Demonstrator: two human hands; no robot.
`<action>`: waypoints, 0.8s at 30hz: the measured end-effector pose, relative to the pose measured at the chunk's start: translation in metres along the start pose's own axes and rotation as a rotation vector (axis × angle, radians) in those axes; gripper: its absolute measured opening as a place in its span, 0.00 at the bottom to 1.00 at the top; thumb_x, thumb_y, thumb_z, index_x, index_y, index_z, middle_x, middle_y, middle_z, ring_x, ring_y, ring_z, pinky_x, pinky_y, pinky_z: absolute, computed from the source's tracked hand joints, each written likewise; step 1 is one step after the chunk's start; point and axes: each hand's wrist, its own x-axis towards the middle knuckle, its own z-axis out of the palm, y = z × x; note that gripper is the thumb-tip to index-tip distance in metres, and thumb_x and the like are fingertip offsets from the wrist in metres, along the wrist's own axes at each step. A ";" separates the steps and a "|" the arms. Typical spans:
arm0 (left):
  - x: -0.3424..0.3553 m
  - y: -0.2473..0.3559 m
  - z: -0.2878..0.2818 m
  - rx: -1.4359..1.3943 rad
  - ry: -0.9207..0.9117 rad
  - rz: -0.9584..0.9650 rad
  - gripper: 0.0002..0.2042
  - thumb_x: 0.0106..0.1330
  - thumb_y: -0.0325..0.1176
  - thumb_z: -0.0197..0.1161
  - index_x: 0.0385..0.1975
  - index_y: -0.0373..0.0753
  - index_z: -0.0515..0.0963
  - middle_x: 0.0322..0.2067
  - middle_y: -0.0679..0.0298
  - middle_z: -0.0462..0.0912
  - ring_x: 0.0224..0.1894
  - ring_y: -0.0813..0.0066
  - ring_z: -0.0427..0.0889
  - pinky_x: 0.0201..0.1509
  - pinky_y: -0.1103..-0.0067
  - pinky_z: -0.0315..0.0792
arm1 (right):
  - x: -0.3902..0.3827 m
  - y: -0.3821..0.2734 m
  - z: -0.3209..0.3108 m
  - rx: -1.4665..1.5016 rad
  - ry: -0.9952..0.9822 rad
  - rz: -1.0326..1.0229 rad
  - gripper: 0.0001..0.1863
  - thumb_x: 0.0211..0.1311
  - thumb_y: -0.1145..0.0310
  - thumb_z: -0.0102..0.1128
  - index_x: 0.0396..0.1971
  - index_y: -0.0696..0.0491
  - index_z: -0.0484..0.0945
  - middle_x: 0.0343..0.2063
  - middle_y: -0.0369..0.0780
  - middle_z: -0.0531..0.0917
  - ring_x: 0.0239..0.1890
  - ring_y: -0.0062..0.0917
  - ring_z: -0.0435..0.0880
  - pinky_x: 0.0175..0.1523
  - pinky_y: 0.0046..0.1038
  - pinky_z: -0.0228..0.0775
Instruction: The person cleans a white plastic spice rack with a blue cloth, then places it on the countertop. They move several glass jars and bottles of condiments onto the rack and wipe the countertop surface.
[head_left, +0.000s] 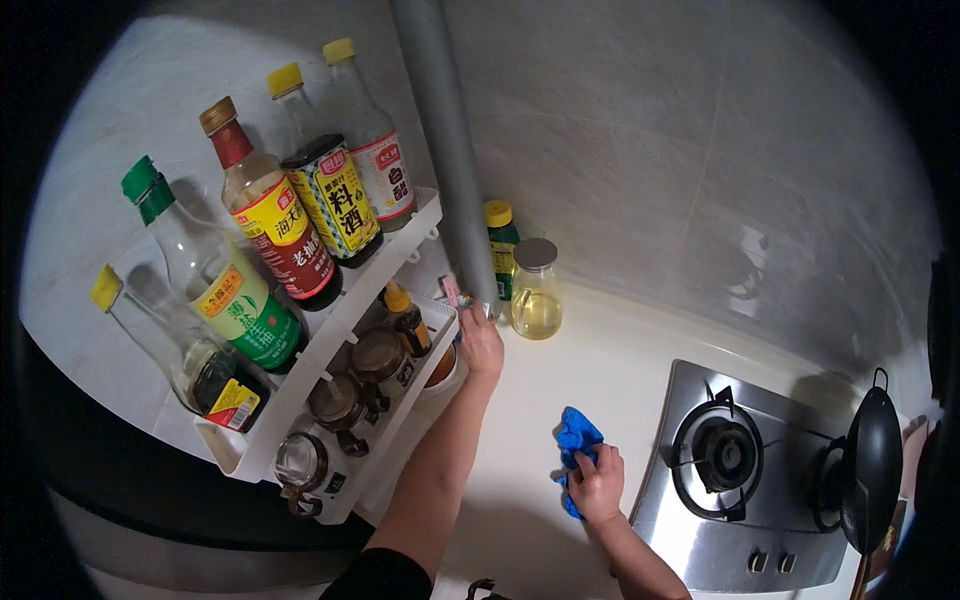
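Note:
My left hand (pixel 482 343) reaches to the back corner, beside the rack and the grey pipe. Its fingers are closed at a small pink and white packet (pixel 451 291) and other small items; what they grip is partly hidden. Just right of it stand a glass jar of yellow oil (pixel 537 303) with a grey lid and a green bottle (pixel 499 228) with a yellow cap. On the white counter, my right hand (pixel 598 487) is closed on a crumpled blue cloth (pixel 577 432), pressing it against the surface.
A two-tier white rack (pixel 322 352) on the left holds several sauce bottles above and seasoning jars (pixel 380 357) below. The grey pipe (pixel 447 140) rises behind it. To the right are a steel gas stove (pixel 690 510) and a black wok (pixel 872 470) standing on edge.

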 end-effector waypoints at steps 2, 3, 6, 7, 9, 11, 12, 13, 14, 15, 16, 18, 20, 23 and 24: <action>-0.005 0.014 -0.009 -0.043 -0.016 -0.028 0.20 0.49 0.23 0.60 0.44 0.33 0.68 0.41 0.52 0.68 0.39 0.55 0.74 0.40 0.69 0.72 | 0.000 0.000 -0.002 -0.001 -0.020 0.021 0.17 0.29 0.75 0.61 0.29 0.55 0.79 0.32 0.45 0.73 0.35 0.37 0.71 0.38 0.36 0.66; -0.011 0.022 -0.015 -0.046 -0.033 -0.047 0.20 0.48 0.22 0.60 0.44 0.33 0.68 0.41 0.53 0.68 0.39 0.57 0.74 0.40 0.70 0.72 | 0.000 -0.001 -0.003 -0.002 -0.020 0.023 0.17 0.29 0.75 0.61 0.29 0.55 0.79 0.32 0.45 0.73 0.35 0.38 0.71 0.38 0.36 0.66; -0.024 0.032 -0.015 -0.431 -0.152 -0.225 0.22 0.45 0.21 0.61 0.45 0.35 0.68 0.42 0.55 0.68 0.37 0.62 0.75 0.38 0.74 0.72 | 0.001 -0.001 -0.003 -0.002 -0.022 0.021 0.17 0.30 0.75 0.61 0.29 0.55 0.79 0.33 0.45 0.73 0.35 0.38 0.71 0.38 0.36 0.65; -0.027 0.035 -0.014 -0.622 -0.201 -0.305 0.23 0.45 0.20 0.61 0.45 0.35 0.68 0.42 0.55 0.68 0.37 0.63 0.75 0.37 0.76 0.73 | 0.001 -0.002 -0.003 -0.001 -0.024 0.018 0.17 0.30 0.75 0.61 0.29 0.55 0.79 0.33 0.45 0.73 0.36 0.38 0.71 0.38 0.36 0.65; -0.024 0.044 -0.009 -0.826 -0.209 -0.398 0.20 0.48 0.24 0.63 0.43 0.34 0.68 0.40 0.57 0.68 0.36 0.69 0.74 0.37 0.78 0.72 | 0.001 -0.002 -0.003 -0.003 -0.025 0.017 0.17 0.30 0.75 0.61 0.29 0.55 0.79 0.33 0.45 0.73 0.36 0.38 0.71 0.38 0.36 0.65; -0.015 0.051 -0.005 -1.031 -0.211 -0.492 0.18 0.51 0.27 0.66 0.41 0.34 0.69 0.39 0.60 0.68 0.36 0.74 0.74 0.37 0.80 0.72 | 0.001 -0.003 -0.002 -0.007 -0.023 0.019 0.17 0.30 0.75 0.61 0.29 0.55 0.79 0.33 0.46 0.73 0.36 0.38 0.71 0.38 0.36 0.65; -0.012 0.035 0.012 -0.954 -0.272 -0.481 0.17 0.57 0.38 0.64 0.39 0.33 0.70 0.38 0.61 0.69 0.37 0.76 0.73 0.37 0.81 0.73 | 0.001 -0.006 -0.001 -0.003 -0.022 0.013 0.17 0.30 0.75 0.61 0.29 0.55 0.79 0.33 0.46 0.73 0.36 0.38 0.71 0.39 0.36 0.65; 0.000 0.042 0.006 -1.012 -0.398 -0.616 0.18 0.58 0.41 0.62 0.41 0.35 0.69 0.40 0.62 0.69 0.38 0.75 0.74 0.36 0.81 0.74 | 0.001 -0.004 -0.001 -0.013 -0.016 0.024 0.17 0.30 0.75 0.61 0.29 0.55 0.79 0.33 0.46 0.73 0.36 0.38 0.71 0.39 0.36 0.65; 0.012 0.048 -0.002 -1.065 -0.526 -0.751 0.19 0.60 0.43 0.60 0.44 0.37 0.68 0.42 0.63 0.70 0.39 0.74 0.75 0.36 0.80 0.75 | 0.000 -0.002 -0.001 -0.017 -0.018 0.031 0.16 0.30 0.75 0.61 0.29 0.55 0.79 0.33 0.46 0.73 0.36 0.38 0.71 0.39 0.36 0.65; 0.019 0.051 -0.010 -1.110 -0.649 -0.885 0.20 0.61 0.45 0.58 0.46 0.39 0.67 0.44 0.65 0.71 0.40 0.73 0.75 0.36 0.79 0.76 | 0.000 -0.003 -0.002 -0.014 -0.019 0.033 0.16 0.30 0.76 0.61 0.29 0.55 0.79 0.33 0.46 0.73 0.36 0.38 0.71 0.39 0.36 0.65; 0.019 0.052 -0.008 -1.173 -0.564 -0.875 0.21 0.62 0.51 0.55 0.38 0.35 0.71 0.39 0.64 0.71 0.40 0.76 0.72 0.35 0.80 0.74 | 0.001 -0.003 -0.002 -0.012 -0.021 0.035 0.16 0.30 0.76 0.61 0.29 0.55 0.79 0.33 0.46 0.73 0.37 0.39 0.71 0.39 0.36 0.66; 0.021 0.050 -0.010 -1.177 -0.545 -0.894 0.20 0.62 0.49 0.55 0.41 0.36 0.71 0.40 0.65 0.71 0.40 0.76 0.71 0.36 0.78 0.74 | 0.001 -0.003 -0.001 -0.010 -0.020 0.025 0.15 0.31 0.76 0.60 0.29 0.56 0.79 0.33 0.46 0.73 0.36 0.39 0.71 0.39 0.36 0.66; 0.022 0.046 -0.013 -1.176 -0.528 -0.882 0.19 0.63 0.47 0.55 0.43 0.37 0.70 0.42 0.65 0.71 0.41 0.75 0.71 0.37 0.77 0.74 | 0.005 -0.002 -0.001 0.009 -0.027 0.028 0.15 0.33 0.76 0.60 0.29 0.56 0.79 0.33 0.46 0.73 0.36 0.39 0.71 0.40 0.36 0.66; 0.020 0.041 -0.022 -1.207 -0.556 -0.895 0.19 0.65 0.44 0.53 0.49 0.37 0.66 0.46 0.63 0.68 0.44 0.72 0.69 0.41 0.75 0.75 | 0.020 0.004 0.009 0.072 -0.014 0.056 0.14 0.36 0.75 0.59 0.30 0.56 0.79 0.34 0.47 0.74 0.37 0.40 0.71 0.43 0.37 0.66; 0.024 0.045 -0.031 -1.248 -0.596 -0.953 0.21 0.65 0.43 0.52 0.53 0.37 0.63 0.49 0.61 0.65 0.47 0.70 0.68 0.43 0.75 0.76 | 0.031 0.010 0.018 0.094 0.010 0.062 0.14 0.38 0.75 0.59 0.31 0.56 0.79 0.34 0.47 0.74 0.37 0.41 0.71 0.43 0.37 0.67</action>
